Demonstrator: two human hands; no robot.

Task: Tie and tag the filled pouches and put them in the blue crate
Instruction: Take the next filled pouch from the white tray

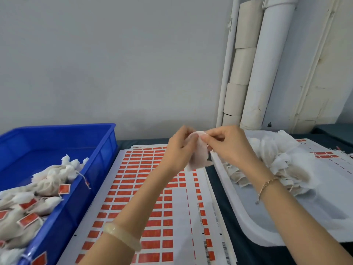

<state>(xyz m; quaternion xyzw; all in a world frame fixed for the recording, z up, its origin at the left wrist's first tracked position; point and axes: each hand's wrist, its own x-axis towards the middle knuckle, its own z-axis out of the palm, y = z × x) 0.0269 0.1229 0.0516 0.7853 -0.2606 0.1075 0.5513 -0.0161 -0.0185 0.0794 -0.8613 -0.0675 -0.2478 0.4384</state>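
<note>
Above the label sheet (133, 178), midway between the blue crate's (107, 150) rim and the white tray's (248, 226) edge: left hand (179, 148) and right hand (227, 146) pinch one pouch (198, 159) with curled fingers.

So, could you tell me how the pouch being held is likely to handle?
The pouch probably flops: it sags between the left hand and right hand, which pinch its top. Likely light, as a mere pinch carries it. Its soft crumpled cloth seems unlikely to roll.
</note>
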